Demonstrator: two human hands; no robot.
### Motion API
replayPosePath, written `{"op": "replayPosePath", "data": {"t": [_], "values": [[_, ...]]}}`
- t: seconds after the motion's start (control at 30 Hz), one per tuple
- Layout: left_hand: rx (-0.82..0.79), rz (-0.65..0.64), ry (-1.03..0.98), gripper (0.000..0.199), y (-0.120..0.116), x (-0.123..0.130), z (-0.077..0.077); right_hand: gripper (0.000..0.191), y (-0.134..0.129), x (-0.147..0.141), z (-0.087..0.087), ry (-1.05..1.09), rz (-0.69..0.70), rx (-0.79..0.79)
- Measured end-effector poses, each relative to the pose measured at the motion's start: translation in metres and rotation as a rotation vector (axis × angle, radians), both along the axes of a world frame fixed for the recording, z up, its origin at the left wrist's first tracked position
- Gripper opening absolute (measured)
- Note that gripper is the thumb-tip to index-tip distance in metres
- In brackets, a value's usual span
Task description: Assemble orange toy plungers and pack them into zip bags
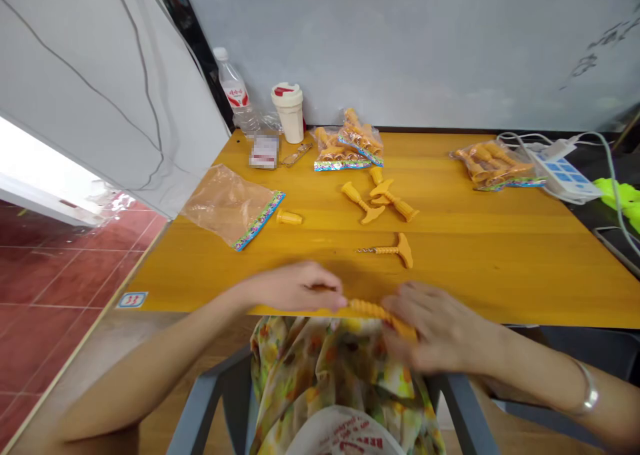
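Observation:
My left hand (295, 287) and my right hand (430, 325) are at the table's near edge, both closed on an orange plastic T-handled tool (367, 310). My left hand covers one end of its ribbed shaft, and my right hand covers the crossbar end. Just beyond them, a similar orange T-handle with a metal screw tip (395, 249) lies on the table. Two more orange T-handles (363, 201) (395, 199) lie further away, and a short orange piece (289, 217) rests to the left of them.
On the yellow wooden table (500, 275) lie a flattened clear zip bag (233, 205) and filled bags of orange parts (347, 145) (493, 166). A water bottle (235, 88), a cream cup (289, 111) and a white power strip (565, 175) with cables stand along the back and right.

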State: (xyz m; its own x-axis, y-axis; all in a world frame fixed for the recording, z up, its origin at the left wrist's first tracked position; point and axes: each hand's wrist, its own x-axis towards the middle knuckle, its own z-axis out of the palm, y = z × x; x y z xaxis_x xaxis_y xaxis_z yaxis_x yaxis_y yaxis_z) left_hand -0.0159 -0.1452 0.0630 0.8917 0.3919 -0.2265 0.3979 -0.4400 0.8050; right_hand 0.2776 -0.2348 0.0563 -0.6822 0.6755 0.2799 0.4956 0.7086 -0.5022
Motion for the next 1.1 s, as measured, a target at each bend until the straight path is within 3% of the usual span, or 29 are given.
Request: {"op": "replayPosePath", "data": {"t": [0.03, 0.07, 0.1, 0.17, 0.2, 0.27, 0.4, 0.5, 0.73, 1.1], "values": [[-0.101, 0.023, 0.038, 0.051, 0.004, -0.016, 0.0, 0.016, -0.003, 0.009, 0.002, -0.069, 0.011, 0.168], [-0.124, 0.126, 0.058, 0.053, 0.009, -0.03, 0.0, 0.015, -0.001, 0.019, 0.004, -0.123, 0.01, 0.289], [-0.053, 0.265, 0.063, 0.052, 0.014, -0.042, -0.003, 0.015, 0.005, 0.03, 0.004, -0.179, -0.024, 0.37], [0.262, 0.412, 0.056, 0.043, 0.023, -0.054, -0.013, 0.023, 0.031, 0.051, 0.001, -0.295, -0.132, 0.416], [0.455, 0.434, 0.059, 0.038, 0.028, -0.054, -0.02, 0.027, 0.048, 0.06, -0.004, -0.315, -0.196, 0.412], [0.791, 0.424, 0.105, 0.031, 0.036, -0.047, -0.038, 0.029, 0.084, 0.071, -0.015, -0.363, -0.194, 0.348], [1.067, 0.397, 0.207, 0.025, 0.05, -0.028, -0.065, 0.029, 0.128, 0.08, -0.035, -0.383, -0.168, 0.284], [1.125, 0.46, 0.204, 0.025, 0.053, -0.025, -0.073, 0.037, 0.135, 0.084, -0.036, -0.4, -0.15, 0.223], [1.116, 0.554, 0.16, 0.03, 0.051, -0.028, -0.077, 0.041, 0.137, 0.081, -0.014, -0.421, -0.013, -0.028], [1.089, 0.598, 0.143, 0.03, 0.049, -0.028, -0.079, 0.033, 0.14, 0.058, -0.01, -0.373, -0.091, -0.029]]}}
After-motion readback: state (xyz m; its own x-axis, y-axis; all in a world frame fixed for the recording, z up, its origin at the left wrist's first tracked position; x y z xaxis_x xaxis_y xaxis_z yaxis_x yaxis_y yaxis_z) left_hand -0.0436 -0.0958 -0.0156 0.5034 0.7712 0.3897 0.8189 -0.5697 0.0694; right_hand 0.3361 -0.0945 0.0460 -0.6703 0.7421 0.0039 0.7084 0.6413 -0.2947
